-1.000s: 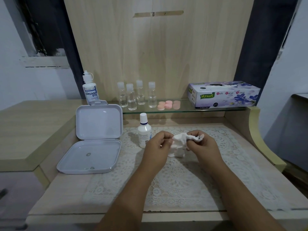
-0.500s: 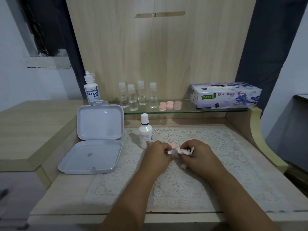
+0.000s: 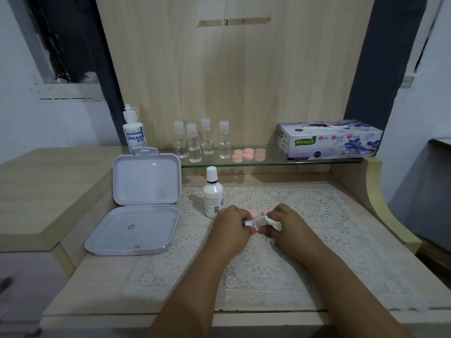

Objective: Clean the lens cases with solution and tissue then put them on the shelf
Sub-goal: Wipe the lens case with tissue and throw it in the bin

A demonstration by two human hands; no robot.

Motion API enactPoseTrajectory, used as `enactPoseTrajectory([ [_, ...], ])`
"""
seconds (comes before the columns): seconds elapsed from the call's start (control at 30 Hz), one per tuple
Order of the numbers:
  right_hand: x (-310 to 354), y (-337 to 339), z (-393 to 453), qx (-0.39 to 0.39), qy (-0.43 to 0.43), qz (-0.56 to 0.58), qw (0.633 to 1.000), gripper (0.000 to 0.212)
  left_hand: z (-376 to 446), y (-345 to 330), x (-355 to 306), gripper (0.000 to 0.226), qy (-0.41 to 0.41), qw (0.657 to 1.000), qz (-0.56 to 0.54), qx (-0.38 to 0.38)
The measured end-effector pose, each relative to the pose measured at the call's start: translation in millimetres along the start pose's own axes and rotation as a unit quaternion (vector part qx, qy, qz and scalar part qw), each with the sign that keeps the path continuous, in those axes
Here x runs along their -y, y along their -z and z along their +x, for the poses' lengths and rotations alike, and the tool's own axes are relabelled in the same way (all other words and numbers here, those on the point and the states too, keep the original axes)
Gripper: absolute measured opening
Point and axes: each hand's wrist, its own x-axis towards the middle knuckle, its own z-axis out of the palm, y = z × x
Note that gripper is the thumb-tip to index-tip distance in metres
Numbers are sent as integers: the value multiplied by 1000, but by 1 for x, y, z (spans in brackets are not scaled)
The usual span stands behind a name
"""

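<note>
Pink lens case (image 3: 253,212) sat low over the lace mat (image 3: 317,208), between my hands, mostly hidden by them. My left hand (image 3: 231,225) pinched its near edge; my right hand (image 3: 288,222) gripped crumpled tissue (image 3: 267,220) against it. White solution bottle (image 3: 213,195) stood just left.

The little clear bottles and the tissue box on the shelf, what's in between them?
In the head view, pink lens cases sit in a small cluster on the glass shelf, between the four clear bottles and the tissue box.
</note>
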Motion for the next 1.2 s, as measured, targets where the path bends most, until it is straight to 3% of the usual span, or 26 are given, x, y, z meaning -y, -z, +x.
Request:
enactPoseTrajectory([
  [0.1,-4,8,-5,-43,-67,58,995,30,0,0,1,12,0,1000,-4,7],
  [0.2,-1,16,-8,-105,-77,58,990,6,1,-1,3,12,-2,1000,2,13],
  [0.33,12,15,-12,-38,-6,-7,999,12,1,-1,3,11,2,1000,10,12],
  [0.5,13,14,-17,-60,-3,27,998,39,2,-1,1,13,1,1000,10,5],
  [0.77,12,6,-8,-42,7,-37,998,23,3,-3,3,13,-5,1000,25,-1],
  [1.0,14,3,-5,-12,-11,-27,1000,16,2,-1,1,13,-1,1000,21,8],
  [1.1,15,11,-6,-53,-87,79,992,10,1,0,0,11,2,1000,4,16],
  [1.2,14,23,-11,-143,-175,219,949,19,-2,2,-3,11,-1,1000,5,21],
])
